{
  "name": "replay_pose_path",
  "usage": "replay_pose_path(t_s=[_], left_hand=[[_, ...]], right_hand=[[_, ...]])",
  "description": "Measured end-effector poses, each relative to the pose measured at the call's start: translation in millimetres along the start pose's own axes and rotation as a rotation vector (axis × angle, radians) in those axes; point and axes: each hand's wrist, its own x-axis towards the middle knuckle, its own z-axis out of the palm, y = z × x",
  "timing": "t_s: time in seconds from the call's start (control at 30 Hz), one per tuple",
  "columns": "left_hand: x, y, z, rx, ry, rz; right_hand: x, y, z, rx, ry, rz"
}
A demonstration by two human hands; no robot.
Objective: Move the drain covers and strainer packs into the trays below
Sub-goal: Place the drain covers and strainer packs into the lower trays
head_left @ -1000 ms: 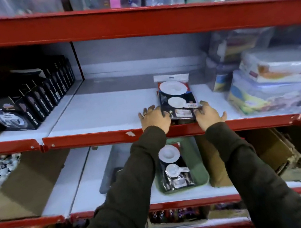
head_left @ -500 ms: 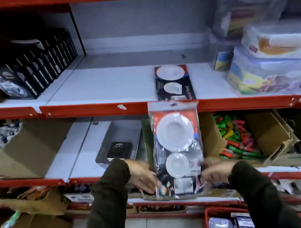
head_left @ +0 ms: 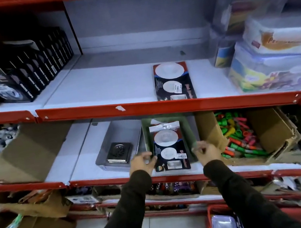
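Note:
A strainer pack [head_left: 169, 146], a black and red card with two white round strainers, lies in the green tray [head_left: 191, 129] on the lower shelf, its near end over the tray's front rim. My left hand [head_left: 142, 163] pinches the pack's left edge. My right hand [head_left: 206, 152] hovers just right of it by the tray's rim, fingers loosely curled and holding nothing. A second strainer pack [head_left: 173, 80] lies flat on the shelf above. Left of the green tray, a square metal drain cover [head_left: 119, 152] sits in a grey tray [head_left: 122, 129].
Black boxes [head_left: 27, 74] line the upper shelf's left side, and clear plastic containers [head_left: 278, 54] stack at its right. A torn cardboard box of coloured pieces [head_left: 237, 131] stands right of the green tray. A red basket [head_left: 210, 220] is at the floor.
Both hands carried a strainer pack down from the upper shelf and laid it in the green tray. My right hand has come off it.

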Motion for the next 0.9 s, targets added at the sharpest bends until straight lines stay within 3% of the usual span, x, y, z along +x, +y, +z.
replay_pose_path(t_s=[0.07, 0.13, 0.23, 0.33, 0.43, 0.47, 0.57, 0.67, 0.8, 0.9], left_hand=[[-8, 24, -15, 0.03, 0.196, 0.329], [-6, 61, -30, 0.108, 0.408, 0.579], [10, 119, -47, 0.352, 0.57, 0.597], [28, 160, -54, 0.587, 0.438, 0.409], [33, 188, -57, 0.652, 0.306, 0.338], [31, 197, -61, 0.6, 0.277, 0.315], [35, 208, -77, 0.222, 0.145, 0.206], [27, 204, -108, -0.264, -0.161, 0.143], [-1, 154, -127, -0.206, -0.687, 0.19], [-13, 102, -111, -0.075, -0.874, 0.126]], right_hand=[[-8, -25, -15, -0.054, 0.275, -0.327], [-7, -66, -32, -0.2, 0.529, -0.474], [11, -117, -49, -0.362, 0.636, -0.486], [29, -146, -55, -0.521, 0.47, -0.337], [47, -166, -59, -0.582, 0.269, -0.255], [52, -172, -62, -0.468, 0.211, -0.231], [55, -188, -80, 0.238, 0.0, -0.121], [39, -183, -109, 0.644, -0.28, -0.019], [11, -130, -129, 0.583, -0.758, -0.01], [-1, -80, -113, 0.363, -0.936, -0.015]])
